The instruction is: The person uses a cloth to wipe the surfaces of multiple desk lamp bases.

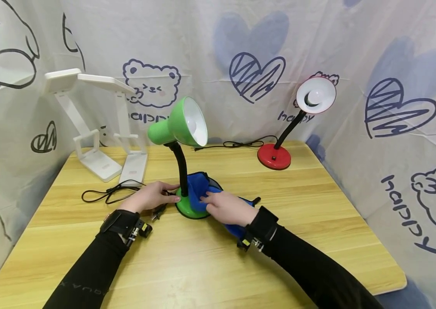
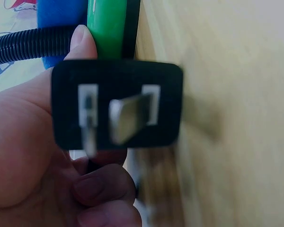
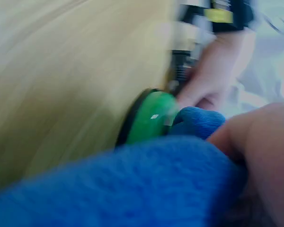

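Observation:
A green desk lamp with a black flexible neck stands upright mid-table, its shade turned to the right. My left hand holds the left edge of its round green base, the thumb on top beside the neck. A black two-pin plug hangs close in front of that hand's camera and covers part of the fingers. With my right hand I grip a blue cloth, pressed against the right side of the base. The cloth's dark-edged folds spread behind and below this hand.
Two white folding lamps stand at the back left, near a loose black cord. At the back right is a red desk lamp, its cable lying along the curtain. Fabric surrounds the wooden table.

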Tool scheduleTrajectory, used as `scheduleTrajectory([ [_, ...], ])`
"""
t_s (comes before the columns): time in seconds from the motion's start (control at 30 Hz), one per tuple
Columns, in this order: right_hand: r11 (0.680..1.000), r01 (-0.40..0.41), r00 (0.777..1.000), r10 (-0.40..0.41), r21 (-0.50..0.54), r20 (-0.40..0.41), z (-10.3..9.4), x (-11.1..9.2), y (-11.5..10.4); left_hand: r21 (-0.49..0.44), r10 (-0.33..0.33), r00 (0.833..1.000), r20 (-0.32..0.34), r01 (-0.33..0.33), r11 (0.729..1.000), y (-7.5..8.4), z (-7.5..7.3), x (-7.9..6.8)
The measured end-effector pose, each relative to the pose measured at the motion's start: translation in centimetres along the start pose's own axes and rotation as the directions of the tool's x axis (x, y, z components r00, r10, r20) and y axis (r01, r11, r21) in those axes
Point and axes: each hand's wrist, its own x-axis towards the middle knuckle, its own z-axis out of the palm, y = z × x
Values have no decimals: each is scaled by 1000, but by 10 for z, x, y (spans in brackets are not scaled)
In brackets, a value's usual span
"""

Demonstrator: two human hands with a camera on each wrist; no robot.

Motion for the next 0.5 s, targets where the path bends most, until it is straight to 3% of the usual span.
scheduleTrajectory([
  [0.03,982,-57,998,57,178,3,-3,-1,4,-5,-1,1000,-1,1,1000,0,0,0],
  [0.07,925,-110,993,114,363,12,-6,-2,9,-7,4,1000,0,-4,1000,0,0,1],
  [0.1,828,-154,986,162,539,32,-8,-3,13,-10,9,1000,4,-9,1000,0,-1,1],
  [0.17,544,-218,962,261,810,83,-12,-4,22,-19,13,1000,11,-13,1000,0,-1,1],
  [0.2,371,-221,949,295,902,111,-14,-4,25,-24,14,1000,12,-14,1000,0,-1,0],
  [0.23,202,-204,939,317,958,133,-15,-4,29,-27,14,1000,10,-14,1000,0,-1,0],
  [0.27,59,-176,933,328,983,147,-17,-4,32,-27,14,1000,8,-14,1000,0,-2,0],
  [0.3,-59,-134,932,331,989,146,-18,-5,34,-29,13,1000,8,-13,999,0,-2,0],
  [0.4,-296,18,943,324,955,83,-22,-10,43,-29,7,1000,10,-7,1000,0,-2,-1],
  [0.5,-439,191,949,312,878,-50,-23,-21,53,-32,-1,1000,15,1,1000,0,-1,-1],
])
